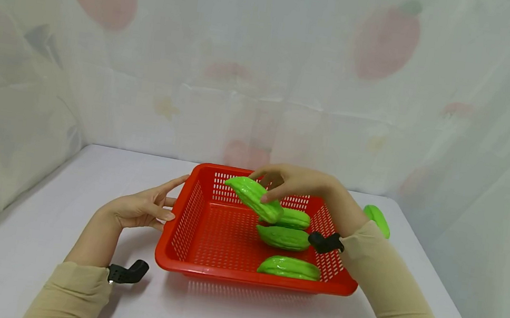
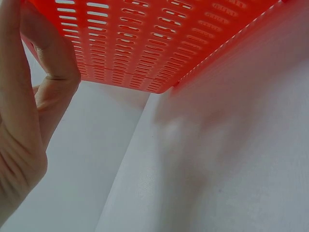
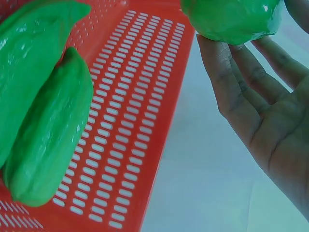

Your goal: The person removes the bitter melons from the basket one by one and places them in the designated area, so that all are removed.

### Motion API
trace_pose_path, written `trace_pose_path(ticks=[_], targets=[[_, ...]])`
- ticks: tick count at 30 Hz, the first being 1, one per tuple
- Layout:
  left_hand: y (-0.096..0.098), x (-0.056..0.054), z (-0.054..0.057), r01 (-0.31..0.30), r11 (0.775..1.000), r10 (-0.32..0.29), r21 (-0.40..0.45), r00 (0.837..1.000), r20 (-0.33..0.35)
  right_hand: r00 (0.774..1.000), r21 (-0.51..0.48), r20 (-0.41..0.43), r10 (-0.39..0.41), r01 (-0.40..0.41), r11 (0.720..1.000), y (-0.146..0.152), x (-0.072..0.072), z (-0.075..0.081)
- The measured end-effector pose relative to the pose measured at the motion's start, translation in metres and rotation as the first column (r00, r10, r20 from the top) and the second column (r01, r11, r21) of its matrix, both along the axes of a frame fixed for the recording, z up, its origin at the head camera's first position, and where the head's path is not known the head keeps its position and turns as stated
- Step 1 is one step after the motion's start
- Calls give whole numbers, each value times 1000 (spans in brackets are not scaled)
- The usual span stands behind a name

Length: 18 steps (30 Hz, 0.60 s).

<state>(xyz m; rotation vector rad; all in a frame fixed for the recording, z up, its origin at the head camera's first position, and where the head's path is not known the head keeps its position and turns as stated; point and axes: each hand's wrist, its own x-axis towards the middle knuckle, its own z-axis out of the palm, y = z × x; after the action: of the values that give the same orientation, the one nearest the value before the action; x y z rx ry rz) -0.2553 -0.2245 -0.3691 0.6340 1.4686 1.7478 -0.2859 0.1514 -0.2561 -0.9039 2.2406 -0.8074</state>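
Note:
My right hand (image 1: 300,181) pinches a light-green bitter melon (image 1: 250,195) between thumb and fingers, above the back part of a red plastic basket (image 1: 250,277). Three more bitter melons lie in the basket's right half: a light one (image 1: 295,218) at the back, a darker one (image 1: 283,238) in the middle and another (image 1: 290,267) by the front wall. At the basket's left rim, my left hand (image 1: 141,207) grips with the thumb on the edge. In the right wrist view, the fingers (image 3: 246,111) touch the underside of the held melon (image 3: 231,19).
One more bitter melon (image 1: 377,220) lies on the white table (image 1: 131,308) to the right of the basket, partly behind my right arm. Pale printed curtains (image 1: 265,75) stand behind the table and along both sides.

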Motion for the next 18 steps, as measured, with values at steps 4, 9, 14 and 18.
trace_pose_path(ticks=[4,9,14,18], targets=[[0,0,0,6,1000,-5,11,1000,-2,1000,-27,-3,-24,24,999,10,0,4],[0,-1,-1,14,1000,-14,17,1000,0,998,-48,-33,-53,51,998,22,0,7],[1,-1,-1,3,1000,-3,10,1000,-1,995,-73,-47,-88,85,994,35,-1,9],[1,0,0,0,1000,0,6,1000,-4,991,-100,-51,-127,121,988,47,-2,10]])
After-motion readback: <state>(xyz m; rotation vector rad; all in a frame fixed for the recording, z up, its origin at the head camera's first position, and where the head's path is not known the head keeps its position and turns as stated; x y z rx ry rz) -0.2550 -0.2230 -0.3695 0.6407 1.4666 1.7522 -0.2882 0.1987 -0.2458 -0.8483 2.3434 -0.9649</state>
